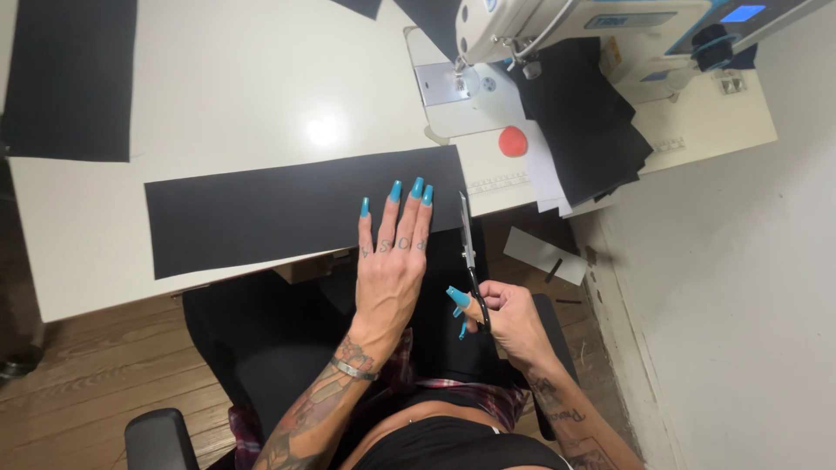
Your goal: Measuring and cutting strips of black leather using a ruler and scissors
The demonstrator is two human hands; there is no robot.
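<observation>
Seated at white sewing table. Left hand flat, fingers spread, pinning the right end of a long black fabric strip at the near table edge. Right hand closed through the handles of scissors, blades pointing far, seemingly near-shut just right of the strip's end. Step in hand: trimming that end. The cut wants blades opened and squared to the edge. Sewing machine far right.

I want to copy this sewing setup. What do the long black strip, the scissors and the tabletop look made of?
Long black strip: probably fabric or felt, matte, flat, no sheen. Scissors: bright metal blades with dark handles, likely plastic, in the right hand. Tabletop: smooth cream laminate or coated board, judging by the lamp glare. The left hand lies flat on the strip.
</observation>
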